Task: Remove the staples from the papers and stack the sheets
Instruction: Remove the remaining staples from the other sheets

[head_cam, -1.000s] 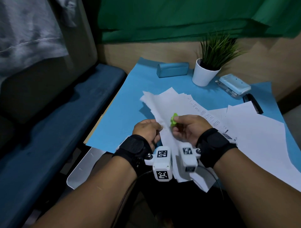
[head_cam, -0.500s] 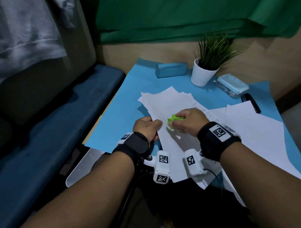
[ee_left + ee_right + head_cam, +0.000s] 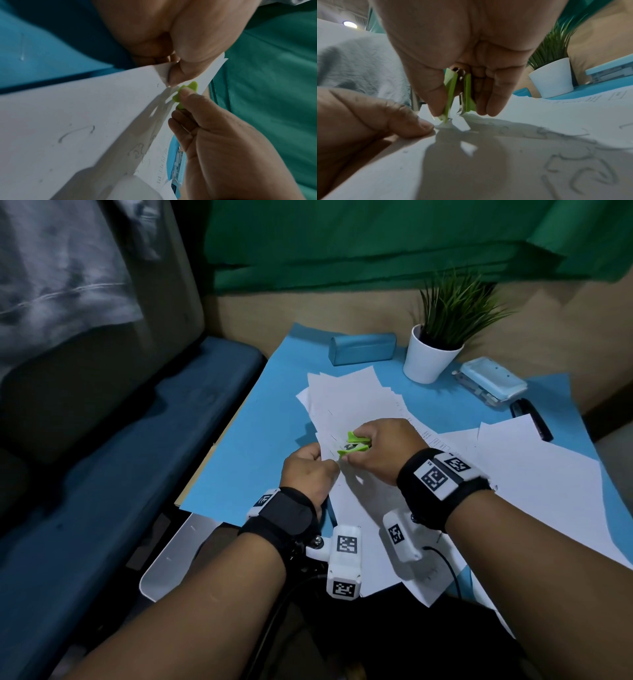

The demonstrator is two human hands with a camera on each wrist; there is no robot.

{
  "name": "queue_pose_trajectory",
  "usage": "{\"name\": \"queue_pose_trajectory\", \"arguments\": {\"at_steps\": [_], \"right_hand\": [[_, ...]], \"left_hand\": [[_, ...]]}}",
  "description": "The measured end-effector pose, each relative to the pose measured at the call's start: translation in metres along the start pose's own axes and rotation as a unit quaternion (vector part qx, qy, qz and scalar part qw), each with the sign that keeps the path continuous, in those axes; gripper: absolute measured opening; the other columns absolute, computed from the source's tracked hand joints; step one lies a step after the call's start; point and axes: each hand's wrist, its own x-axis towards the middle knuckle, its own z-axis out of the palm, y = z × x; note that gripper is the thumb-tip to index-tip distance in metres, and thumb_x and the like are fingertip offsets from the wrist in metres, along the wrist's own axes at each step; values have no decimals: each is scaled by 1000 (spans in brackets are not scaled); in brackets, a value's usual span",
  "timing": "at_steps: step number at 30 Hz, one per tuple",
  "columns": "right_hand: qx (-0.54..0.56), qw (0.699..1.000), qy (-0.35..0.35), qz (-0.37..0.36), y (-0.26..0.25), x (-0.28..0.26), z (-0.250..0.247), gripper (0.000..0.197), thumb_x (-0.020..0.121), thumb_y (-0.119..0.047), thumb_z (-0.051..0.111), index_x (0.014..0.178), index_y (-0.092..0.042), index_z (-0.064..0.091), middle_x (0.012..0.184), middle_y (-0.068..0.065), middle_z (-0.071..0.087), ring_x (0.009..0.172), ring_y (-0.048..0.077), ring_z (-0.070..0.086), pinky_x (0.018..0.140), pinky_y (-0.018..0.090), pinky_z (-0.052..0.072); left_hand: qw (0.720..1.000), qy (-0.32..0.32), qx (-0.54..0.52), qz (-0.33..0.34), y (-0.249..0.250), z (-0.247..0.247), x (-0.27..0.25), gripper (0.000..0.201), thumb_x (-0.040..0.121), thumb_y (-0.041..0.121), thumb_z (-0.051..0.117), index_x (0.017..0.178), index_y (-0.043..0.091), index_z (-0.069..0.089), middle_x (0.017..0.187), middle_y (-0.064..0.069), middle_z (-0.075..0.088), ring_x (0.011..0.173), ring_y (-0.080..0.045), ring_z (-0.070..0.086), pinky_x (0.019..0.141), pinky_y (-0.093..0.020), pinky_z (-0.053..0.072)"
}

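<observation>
Head view: green staple remover (image 3: 352,447) is squeezed by right hand (image 3: 383,451); papers (image 3: 346,402) are pinched by left hand (image 3: 308,470); prongs should be slid under gently.

My papers (image 3: 346,402) lie mid-surface (image 3: 260,440); case (image 3: 362,348) behind them, plant pot (image 3: 428,364) right of it, stapler (image 3: 489,383) farthest right.

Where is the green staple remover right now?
In the head view the green staple remover sits mid-table, gripped in the right hand, its jaws down on the corner of the white papers beside the left hand.
</observation>
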Motion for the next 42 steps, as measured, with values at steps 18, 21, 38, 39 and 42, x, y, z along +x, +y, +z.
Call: {"name": "queue_pose_trajectory", "arguments": {"at_steps": [18,21,38,39,42], "right_hand": [[8,1000,5,0,-7,-2,-3,42,74,-49,75,102,-17,73,98,3,70,82,15,51,69,20,32],[4,1000,0,2,-8,-1,-4,37,75,-47,75,96,-17,73,90,3,68,79,14,48,67,20,31],[521,827,-51,205,27,-10,13,22,78,-4,77,91,10,66,73,17,62,68,25,57,73,39,56],[475,859,-54,185,26,-9,13,26,77,-10,80,92,8,68,73,15,63,67,24,58,71,37,55],[250,964,-39,86,15,-4,4,34,68,-31,84,92,-10,74,77,1,68,69,17,60,72,31,52]], "left_hand": [[998,28,51,24,-1,0,3,13,62,8,60,63,14,72,71,-16,59,68,-26,49,64,-41,45],[997,48,53,25,-1,1,5,7,61,11,61,57,14,66,68,-14,52,67,-25,43,63,-40,40],[993,88,15,-78,-6,-1,10,13,67,11,55,78,14,49,80,-8,40,72,-30,33,64,-42,34],[994,78,12,-70,-4,-1,7,10,70,7,54,79,11,52,77,-11,45,70,-30,38,62,-43,38],[997,36,4,-62,-1,0,2,23,71,-1,51,86,0,69,91,-34,69,73,-35,57,70,-59,54]]}}
